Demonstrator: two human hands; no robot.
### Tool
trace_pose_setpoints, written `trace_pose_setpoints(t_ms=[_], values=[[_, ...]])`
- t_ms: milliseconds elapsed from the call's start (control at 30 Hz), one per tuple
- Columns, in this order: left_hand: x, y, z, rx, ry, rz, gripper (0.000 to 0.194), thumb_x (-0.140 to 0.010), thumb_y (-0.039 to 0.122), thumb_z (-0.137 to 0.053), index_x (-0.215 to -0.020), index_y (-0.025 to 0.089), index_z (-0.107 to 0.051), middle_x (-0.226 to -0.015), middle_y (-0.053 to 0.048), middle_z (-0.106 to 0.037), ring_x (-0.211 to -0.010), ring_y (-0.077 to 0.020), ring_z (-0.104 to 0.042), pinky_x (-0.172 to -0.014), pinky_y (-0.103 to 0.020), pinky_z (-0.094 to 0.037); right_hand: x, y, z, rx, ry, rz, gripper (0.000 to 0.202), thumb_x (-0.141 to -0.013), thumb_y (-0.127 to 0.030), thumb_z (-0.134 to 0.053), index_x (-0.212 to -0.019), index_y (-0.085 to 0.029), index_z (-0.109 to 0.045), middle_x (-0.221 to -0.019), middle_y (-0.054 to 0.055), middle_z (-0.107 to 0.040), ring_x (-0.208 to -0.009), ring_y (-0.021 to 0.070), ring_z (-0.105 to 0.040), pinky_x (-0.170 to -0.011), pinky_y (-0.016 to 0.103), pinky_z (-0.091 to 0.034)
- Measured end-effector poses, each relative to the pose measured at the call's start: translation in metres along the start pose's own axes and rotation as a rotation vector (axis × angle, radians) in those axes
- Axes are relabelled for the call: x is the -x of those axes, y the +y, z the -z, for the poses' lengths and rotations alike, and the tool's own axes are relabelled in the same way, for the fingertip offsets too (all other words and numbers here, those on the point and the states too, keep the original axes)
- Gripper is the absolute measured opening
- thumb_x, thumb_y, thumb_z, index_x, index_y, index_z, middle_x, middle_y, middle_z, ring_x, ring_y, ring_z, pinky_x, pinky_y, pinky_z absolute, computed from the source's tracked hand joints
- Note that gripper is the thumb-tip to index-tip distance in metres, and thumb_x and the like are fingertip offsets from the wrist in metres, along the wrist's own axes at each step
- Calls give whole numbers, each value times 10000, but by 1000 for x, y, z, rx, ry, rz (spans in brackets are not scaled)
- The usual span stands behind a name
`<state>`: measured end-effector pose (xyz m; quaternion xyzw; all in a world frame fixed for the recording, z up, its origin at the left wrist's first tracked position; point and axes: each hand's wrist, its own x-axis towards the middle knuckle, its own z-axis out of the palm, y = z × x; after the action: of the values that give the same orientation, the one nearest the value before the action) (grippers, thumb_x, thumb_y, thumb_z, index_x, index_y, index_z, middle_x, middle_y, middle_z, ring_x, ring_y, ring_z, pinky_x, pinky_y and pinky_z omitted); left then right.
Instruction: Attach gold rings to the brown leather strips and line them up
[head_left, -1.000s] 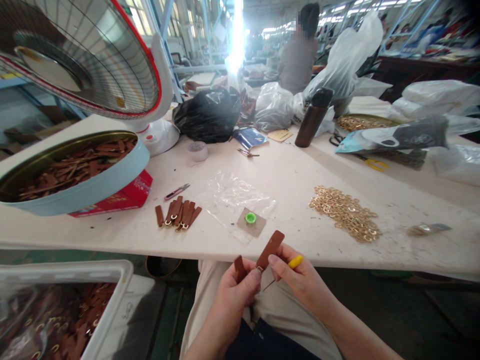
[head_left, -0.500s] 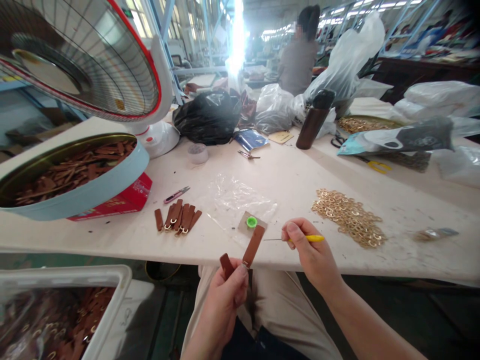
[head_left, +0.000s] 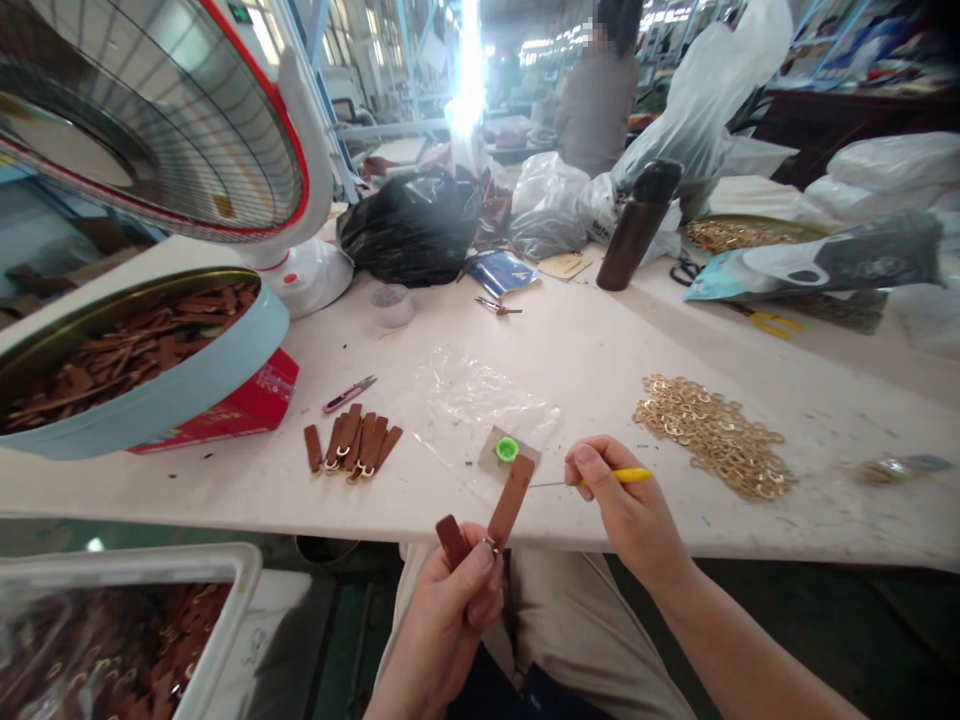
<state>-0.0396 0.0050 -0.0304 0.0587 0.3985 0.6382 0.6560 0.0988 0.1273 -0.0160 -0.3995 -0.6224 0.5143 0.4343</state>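
Between thumb and fingers, my left hand [head_left: 461, 590] pinches a brown leather strap [head_left: 512, 502] with a small metal ring at its lower end. Another brown piece [head_left: 451, 541] sticks up from the same hand. My right hand [head_left: 619, 500] holds a yellow-handled awl [head_left: 631, 476], its thin needle pointing left toward the strap. Just behind the strap a green round cap [head_left: 507, 449] sits on a small grey-brown square [head_left: 491, 460]. Several finished-looking straps with rings [head_left: 356, 440] lie to the left. A pile of gold rings [head_left: 712, 435] lies to the right.
At the left are a fan [head_left: 304, 180], a round tin of leather pieces [head_left: 262, 335] on a red box, and pink snips [head_left: 349, 394]. A white bin [head_left: 251, 570] stands below. Behind are a dark bottle [head_left: 634, 235], a black bag [head_left: 409, 230] and a person [head_left: 598, 110].
The view has shifted slightly. Both hands keep nearly the same pose, with the strap and the awl still held.
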Motion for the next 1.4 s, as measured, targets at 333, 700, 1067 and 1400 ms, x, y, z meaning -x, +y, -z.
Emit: trace_pose_setpoints(t_ms=[333, 700, 1067, 1400], values=[[-6, 8, 3, -33, 114, -26, 280, -643, 314, -770, -732, 147, -563, -504, 75, -414, -393, -5, -248, -408, -175, -140, -24, 7, -9, 49, 51, 70, 251, -886, -385, -462, -720, -206, -524, -634, -18, -525, -567, 130, -440, -538, 260, -349], [-15, 13, 12, -59, 173, -59, 295, -674, 345, -748, -752, 151, -541, -509, 80, -400, -399, -4, -249, -419, -166, -157, -35, 15, -17, 99, 71, 73, 254, -882, -390, -454, -717, -207, -518, -616, -19, -534, -569, 134, -478, -536, 250, -375], [-17, 14, 16, -58, 213, -68, 321, -651, 347, -766, -767, 147, -543, -516, 76, -419, -410, -6, -276, -424, -170, -157, -47, 35, -30, 207, -51, 128, 221, -883, -346, -440, -722, -211, -506, -603, -22, -504, -576, 147, -468, -545, 254, -369], [-20, 14, 12, -81, 225, -71, 326, -644, 352, -767, -764, 151, -540, -510, 81, -431, -392, 0, -267, -416, -169, -151, -44, 26, -29, 173, -8, 141, 232, -883, -366, -451, -723, -210, -514, -604, -23, -516, -580, 143, -482, -551, 251, -383]])
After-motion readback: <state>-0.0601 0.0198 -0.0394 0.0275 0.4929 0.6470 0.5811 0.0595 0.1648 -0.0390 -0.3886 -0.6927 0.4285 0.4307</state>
